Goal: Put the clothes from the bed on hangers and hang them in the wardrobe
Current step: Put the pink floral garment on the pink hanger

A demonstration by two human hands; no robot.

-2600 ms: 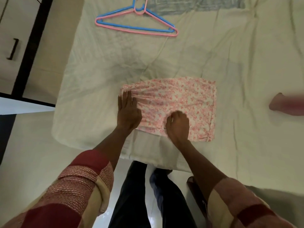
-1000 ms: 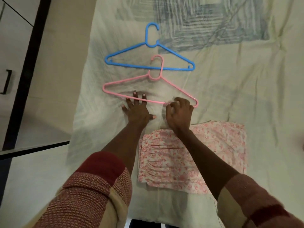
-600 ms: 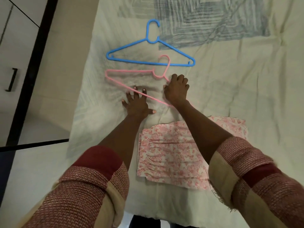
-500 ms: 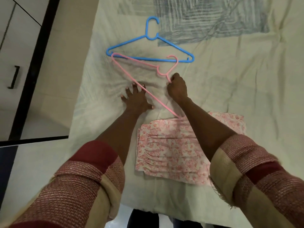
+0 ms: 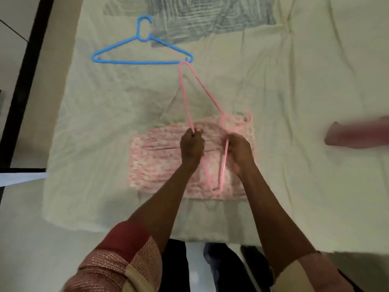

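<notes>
I have the pink hanger (image 5: 203,87) in both hands above the folded pink flowered garment (image 5: 160,163), which lies flat on the bed (image 5: 294,102) close to the near edge, about midway along it. My left hand (image 5: 192,146) is curled into a fist round the hanger's long straight bar, gripping it just over the far edge of the garment. My right hand (image 5: 240,151) is curled round one of the sloping arms of the hanger, with the hook sticking out just past its knuckles over the garment's far right corner; the picture is blurred there, so I cannot tell exactly how each finger lies. The hanger is turned so that one end points away from me, its far tip touching or just overlapping the right end of the blue hanger (image 5: 142,49), while its near end hangs down between my wrists over the garment. The blue hanger lies flat on the sheet further in, toward the far left part of the bed, its hook pointing away from me beside a grey-blue printed patch (image 5: 210,17) on the sheet. Near the right edge of the bed lies a dull pink piece of cloth (image 5: 355,134), blurred, well apart from the garment. Below the near edge of the bed I see my dark trousers (image 5: 174,268) and the pale floor (image 5: 31,239).
</notes>
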